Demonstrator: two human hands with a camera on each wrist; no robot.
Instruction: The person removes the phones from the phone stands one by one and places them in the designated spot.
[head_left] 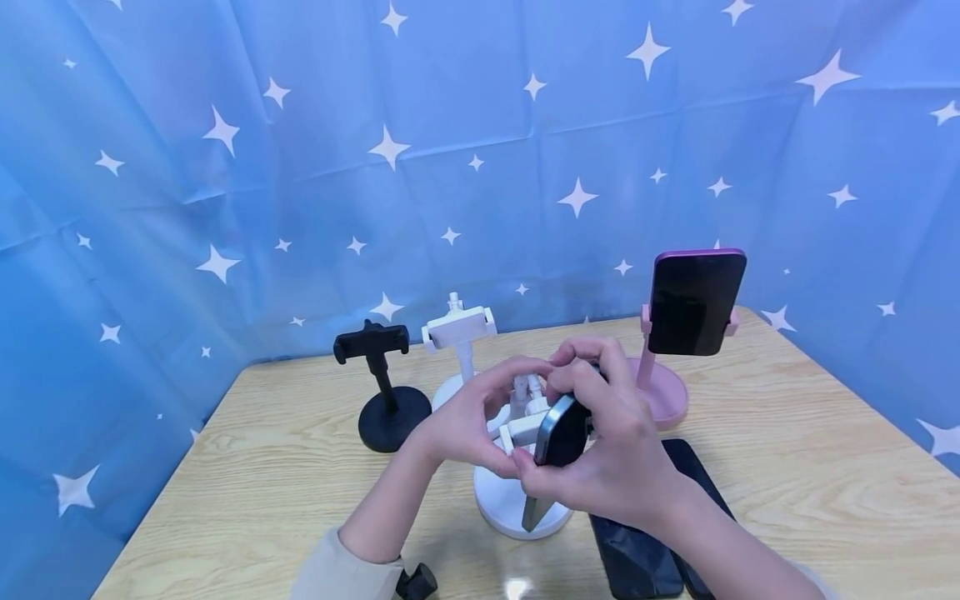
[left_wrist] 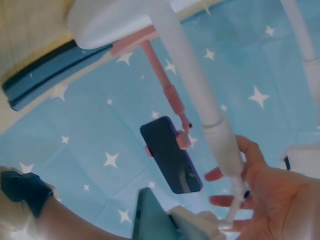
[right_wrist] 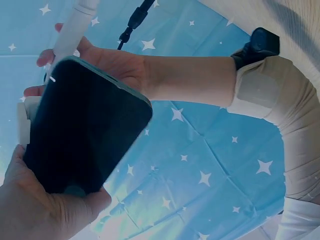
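Note:
In the head view, my left hand [head_left: 468, 421] curls around the upper neck of a white phone stand [head_left: 498, 504]. Its fingers also show behind the white pole [left_wrist: 192, 75] in the left wrist view. My right hand [head_left: 622, 446] grips a dark-screened phone [head_left: 567, 433] by its edges, thumb on the near side. That phone is tilted and sits right at the stand's white clamp [head_left: 522, 431]. From the right wrist, the phone [right_wrist: 90, 125] hides most of the clamp, and the left hand [right_wrist: 120, 67] appears behind it.
At the back right, a pink stand [head_left: 667, 396] holds a purple-edged phone [head_left: 693, 304]. A black stand [head_left: 393, 417] and another white stand [head_left: 459, 329] stand behind on the left. Two dark phones [head_left: 637, 558] lie under the right forearm. A blue starry curtain [head_left: 480, 100] hangs behind.

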